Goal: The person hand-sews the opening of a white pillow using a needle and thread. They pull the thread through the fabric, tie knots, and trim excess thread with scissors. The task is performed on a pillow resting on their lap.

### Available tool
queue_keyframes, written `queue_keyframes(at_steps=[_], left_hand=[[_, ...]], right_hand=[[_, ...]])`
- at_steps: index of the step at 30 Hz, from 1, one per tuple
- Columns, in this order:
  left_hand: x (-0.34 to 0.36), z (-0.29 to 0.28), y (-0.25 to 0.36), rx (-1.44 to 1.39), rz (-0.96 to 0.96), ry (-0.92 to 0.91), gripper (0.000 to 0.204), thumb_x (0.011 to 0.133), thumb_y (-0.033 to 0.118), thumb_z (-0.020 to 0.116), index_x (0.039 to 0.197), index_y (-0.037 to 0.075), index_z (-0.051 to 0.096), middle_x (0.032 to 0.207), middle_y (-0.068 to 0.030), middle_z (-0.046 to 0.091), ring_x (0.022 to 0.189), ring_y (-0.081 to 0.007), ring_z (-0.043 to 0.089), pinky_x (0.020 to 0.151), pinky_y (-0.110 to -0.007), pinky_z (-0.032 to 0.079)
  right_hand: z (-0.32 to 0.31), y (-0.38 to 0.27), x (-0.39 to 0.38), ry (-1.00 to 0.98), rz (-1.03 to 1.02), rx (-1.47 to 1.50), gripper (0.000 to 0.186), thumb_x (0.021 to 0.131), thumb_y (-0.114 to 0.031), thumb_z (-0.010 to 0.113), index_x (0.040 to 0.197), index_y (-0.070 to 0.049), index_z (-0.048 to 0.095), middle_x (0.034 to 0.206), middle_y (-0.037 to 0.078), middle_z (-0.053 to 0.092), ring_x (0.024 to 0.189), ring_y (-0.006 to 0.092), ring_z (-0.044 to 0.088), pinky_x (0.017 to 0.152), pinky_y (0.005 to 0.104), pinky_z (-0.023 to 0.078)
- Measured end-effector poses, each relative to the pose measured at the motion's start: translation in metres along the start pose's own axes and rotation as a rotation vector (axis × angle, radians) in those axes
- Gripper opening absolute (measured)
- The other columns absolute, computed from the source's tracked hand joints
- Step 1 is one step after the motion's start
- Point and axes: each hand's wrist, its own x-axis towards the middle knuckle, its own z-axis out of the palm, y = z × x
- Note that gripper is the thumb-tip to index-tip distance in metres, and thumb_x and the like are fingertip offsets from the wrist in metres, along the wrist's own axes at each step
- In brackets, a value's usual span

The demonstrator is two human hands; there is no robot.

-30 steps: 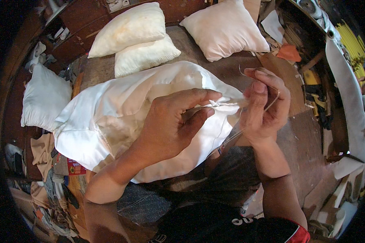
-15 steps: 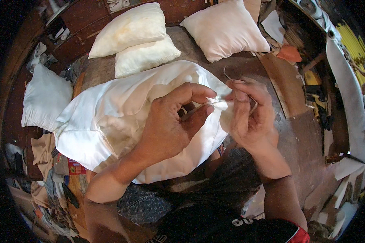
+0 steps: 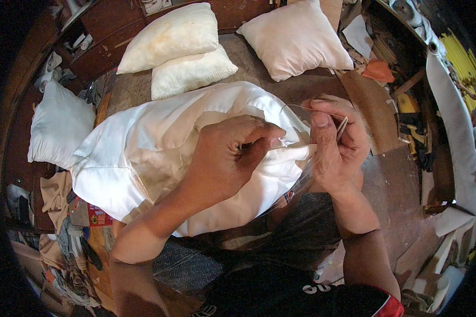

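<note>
A large white satin cushion cover lies across my lap, its opening showing a paler inside. My left hand is closed in a pinch on the cover's edge near the right end. To the right, my right hand is closed, with fingers curled and thumb raised. A thin pale thread runs across its fingertips and loops out to the left. A narrow pale strand also shows between the fingers. The drawn-out cloth reaches the right hand's fingers; whether they grip it cannot be told. No needle can be made out.
Two cream pillows are stacked behind the cover, with a pinkish-white pillow at the far right. Another white pillow stands at the left. Cloth scraps crowd the lower left; tools and a roll of white material line the right side.
My right hand has moved a little right, away from the left, and turned. The cloth between the hands is stretched toward it. The left hand's fingers have closed more tightly.
</note>
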Motion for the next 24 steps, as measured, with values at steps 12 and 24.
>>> queue_keyframes(at_steps=[12, 24], left_hand=[[0.002, -0.005, 0.003, 0.085, 0.011, 0.097, 0.016, 0.085, -0.001, 0.065, 0.1, 0.003, 0.069, 0.086, -0.0094, 0.069, 0.065, -0.0104, 0.059, 0.058, -0.024, 0.046], [0.003, -0.009, 0.009, 0.135, -0.027, 0.063, 0.014, 0.084, 0.004, 0.068, 0.098, 0.003, 0.069, 0.088, -0.0101, 0.069, 0.069, -0.0153, 0.063, 0.062, -0.027, 0.048]], right_hand=[[0.001, 0.0, -0.011, 0.019, -0.086, -0.09, 0.011, 0.087, 0.001, 0.062, 0.098, 0.001, 0.065, 0.091, 0.014, 0.068, 0.082, 0.0206, 0.065, 0.075, 0.0291, 0.05], [0.002, 0.0, -0.008, 0.008, -0.075, -0.024, 0.005, 0.088, 0.0, 0.063, 0.093, 0.001, 0.065, 0.089, 0.013, 0.069, 0.077, 0.0168, 0.064, 0.07, 0.0272, 0.05]])
